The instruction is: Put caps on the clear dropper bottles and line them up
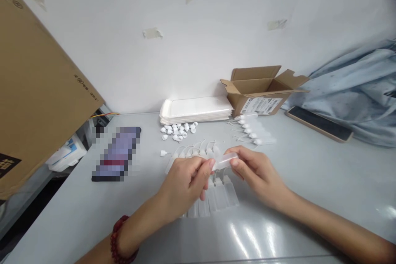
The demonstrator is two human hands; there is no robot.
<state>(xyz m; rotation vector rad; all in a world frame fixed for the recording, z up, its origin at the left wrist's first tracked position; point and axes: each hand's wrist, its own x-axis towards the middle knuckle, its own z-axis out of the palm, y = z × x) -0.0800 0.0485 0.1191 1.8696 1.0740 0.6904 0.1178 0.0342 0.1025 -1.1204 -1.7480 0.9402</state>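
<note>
A small translucent plastic tube [227, 159] lies nearly level between my two hands. My left hand [185, 183] pinches its left end with thumb and fingers, covering whatever is there. At the other end, thumb and fingertips of my right hand [260, 173] close on the tube. Below and partly behind my left hand is a row of similar clear tubes [218, 198] with white tops. Just beyond it, another row of tubes with white caps [188, 152] and thin curled strings is partly covered by my hands.
Loose white caps [177, 130] lie before a stack of white trays [198, 109]. More capped tubes [260, 134] sit near an open cardboard box [260, 90]. One phone [320, 123] lies at right by blue cloth [359, 90]; a pixelated device [117, 154] is at left, beside a big carton [37, 82].
</note>
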